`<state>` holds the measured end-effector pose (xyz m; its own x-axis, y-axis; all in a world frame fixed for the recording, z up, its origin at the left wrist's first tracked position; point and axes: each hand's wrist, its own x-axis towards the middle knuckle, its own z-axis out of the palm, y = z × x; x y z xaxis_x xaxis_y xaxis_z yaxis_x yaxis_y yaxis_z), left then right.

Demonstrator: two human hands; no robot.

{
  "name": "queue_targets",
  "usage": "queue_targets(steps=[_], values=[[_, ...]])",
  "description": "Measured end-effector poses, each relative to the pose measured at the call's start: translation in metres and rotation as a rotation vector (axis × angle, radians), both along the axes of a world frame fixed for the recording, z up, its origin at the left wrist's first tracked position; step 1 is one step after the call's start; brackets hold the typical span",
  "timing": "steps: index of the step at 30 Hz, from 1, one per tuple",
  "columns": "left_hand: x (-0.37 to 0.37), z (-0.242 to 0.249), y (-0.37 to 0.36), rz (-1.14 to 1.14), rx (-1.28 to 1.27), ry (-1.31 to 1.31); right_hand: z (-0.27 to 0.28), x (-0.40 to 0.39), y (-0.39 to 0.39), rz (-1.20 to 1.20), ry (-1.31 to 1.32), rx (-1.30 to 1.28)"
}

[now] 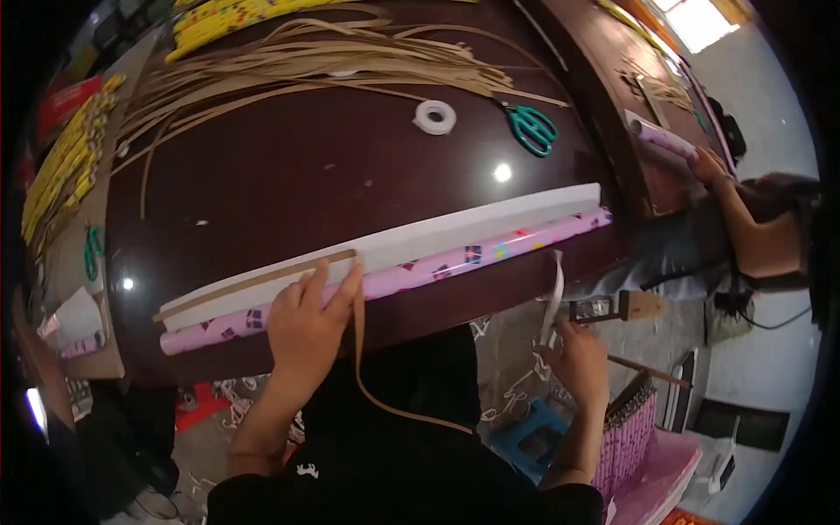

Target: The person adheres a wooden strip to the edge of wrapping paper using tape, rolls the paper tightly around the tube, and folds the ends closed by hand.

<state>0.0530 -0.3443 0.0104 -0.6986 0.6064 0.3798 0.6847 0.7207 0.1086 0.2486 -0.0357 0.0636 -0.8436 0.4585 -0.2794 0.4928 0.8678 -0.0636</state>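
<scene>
Pink patterned roll [411, 276] looks glossy; its white underside [490, 220] shows.

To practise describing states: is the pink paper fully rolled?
Only partly: the pink paper forms a roll, but a white flap lies spread alongside.

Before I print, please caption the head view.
Left hand on brown strip and pink roll; right hand holding white strip.

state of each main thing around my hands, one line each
pink roll: rolled, white flap lying open
brown strip: bent at left hand, trailing over table edge
white strip: held in right hand
tape roll: lying flat
green scissors: lying down, blade opening unclear
brown strip heap: loose
</scene>
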Motion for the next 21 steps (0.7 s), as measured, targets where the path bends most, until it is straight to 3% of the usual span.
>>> queue_targets(steps=[3,4,6,10,17,21], values=[[-0.001,-0.002,-0.001,0.022,-0.002,0.027,0.01,-0.061,-0.06,0.467,0.55,-0.216],[-0.002,-0.002,0.0,0.002,0.035,0.042,0.007,-0.072,-0.07,0.594,0.614,-0.103],[-0.002,0.0,-0.002,0.008,0.028,0.038,0.011,-0.101,-0.08,0.831,0.686,-0.076],[-0.002,-0.006,-0.002,-0.005,0.027,0.027,-0.006,-0.144,-0.101,1.355,0.525,-0.171],[-0.001,-0.004,-0.006,-0.016,0.055,-0.026,-0.014,-0.174,-0.111,1.538,0.636,0.12],[-0.001,-0.001,-0.004,-0.021,0.071,-0.084,-0.017,-0.174,-0.096,1.385,0.918,-0.09]])
